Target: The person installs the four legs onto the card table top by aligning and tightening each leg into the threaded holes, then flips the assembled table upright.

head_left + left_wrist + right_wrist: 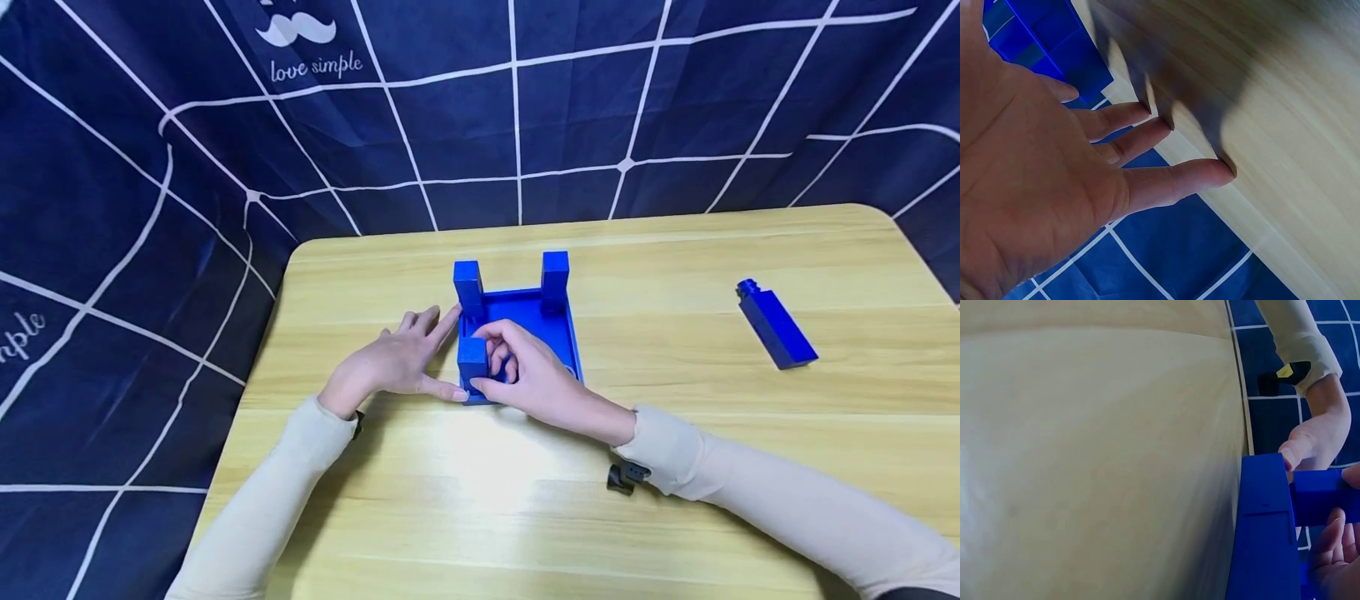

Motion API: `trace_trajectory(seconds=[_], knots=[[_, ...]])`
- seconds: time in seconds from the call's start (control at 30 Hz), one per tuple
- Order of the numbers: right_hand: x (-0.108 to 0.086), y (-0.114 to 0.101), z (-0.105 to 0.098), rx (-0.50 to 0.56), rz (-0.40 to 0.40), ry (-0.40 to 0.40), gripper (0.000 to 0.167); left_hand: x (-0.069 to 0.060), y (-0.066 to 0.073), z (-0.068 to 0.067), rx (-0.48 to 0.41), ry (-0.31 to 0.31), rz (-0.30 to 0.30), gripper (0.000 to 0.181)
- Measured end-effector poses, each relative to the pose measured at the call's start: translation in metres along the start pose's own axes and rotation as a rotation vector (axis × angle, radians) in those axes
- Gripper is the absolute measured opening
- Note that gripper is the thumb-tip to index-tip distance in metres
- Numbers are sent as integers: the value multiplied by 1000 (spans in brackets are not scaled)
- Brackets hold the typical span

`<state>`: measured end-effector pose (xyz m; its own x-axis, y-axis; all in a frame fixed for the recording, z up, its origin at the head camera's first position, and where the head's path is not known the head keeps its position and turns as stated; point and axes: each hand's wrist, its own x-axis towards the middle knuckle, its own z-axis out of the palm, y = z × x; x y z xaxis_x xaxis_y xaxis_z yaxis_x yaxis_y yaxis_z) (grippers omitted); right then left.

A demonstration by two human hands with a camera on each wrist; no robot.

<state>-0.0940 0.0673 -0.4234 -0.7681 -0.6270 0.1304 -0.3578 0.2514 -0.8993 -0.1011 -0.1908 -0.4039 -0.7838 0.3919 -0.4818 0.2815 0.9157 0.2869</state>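
A blue square tray-like base (536, 321) with raised edges lies on the table, three blue square posts standing at its corners. My right hand (536, 379) pinches the near-left post (472, 358) between thumb and fingers; the right wrist view shows this post (1316, 497) against the base's side (1266, 531). My left hand (405, 358) is spread at the base's left side, thumb at the near-left corner, a fingertip by the far-left post (468, 283). In the left wrist view, fingertips of the left hand (1054, 169) rest on the table. The far-right post (555, 279) stands untouched.
A loose blue post (777, 329) with a threaded end lies on the table's right side. Dark blue cloth with white grid lines (465, 125) hangs behind and to the left of the wooden table (675, 333).
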Motion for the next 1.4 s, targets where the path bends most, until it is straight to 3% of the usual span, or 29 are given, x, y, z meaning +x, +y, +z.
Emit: trace_trajectory(seconds=[0.23,0.5,0.8,1.4], knots=[[1,0,0,12,11,-22,63,0,1,0,-1,-3,4,135],[2,0,1,5,59,-17,57,-1,-1,0,9,5,9,136],[1,1,3,28,53,-7,34,-3,-1,0,-1,7,-3,135],[3,-2,4,-18,22,26,42,-1,-2,-1,8,-6,-1,136]])
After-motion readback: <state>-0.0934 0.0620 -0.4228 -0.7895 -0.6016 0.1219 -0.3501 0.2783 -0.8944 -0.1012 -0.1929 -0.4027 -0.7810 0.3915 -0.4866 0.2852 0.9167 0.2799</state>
